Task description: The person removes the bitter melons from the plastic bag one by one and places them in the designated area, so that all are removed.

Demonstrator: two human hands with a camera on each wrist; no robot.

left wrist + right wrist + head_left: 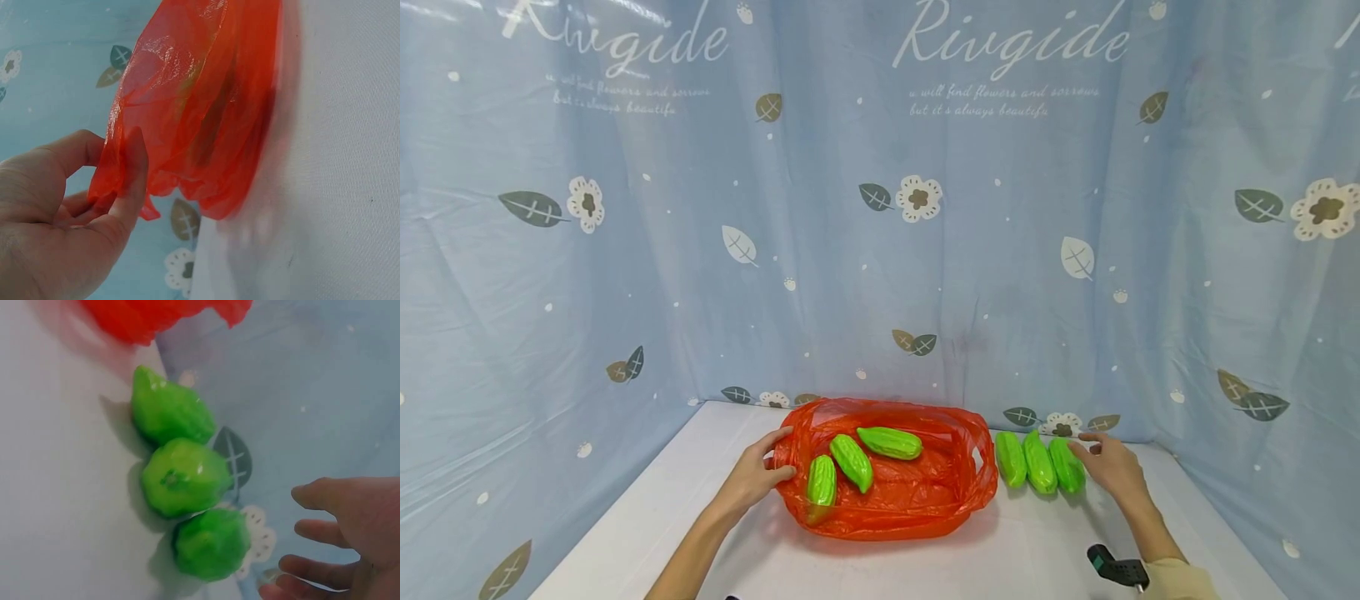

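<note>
A red plastic bag (910, 525) lies spread with its mouth upward, and three bright green bitter melons (889, 443) rest inside it. At its left end my left hand (752, 471) grips the rim; in the left wrist view the thin film (169, 94) passes between thumb and fingers. Right of the bag, three more bitter melons (1040, 463) lie side by side. Close by the rightmost bitter melon (212, 545) is my right hand (1112, 467), its fingers spread and holding nothing. The right wrist view shows a gap between that hand (350, 544) and the melons.
White table (925, 575) under everything, with a blue printed curtain (850, 250) behind and at both sides. A black device (1117, 568) shows beside my right forearm. The bag's right end is close to the leftmost loose melon (1011, 459).
</note>
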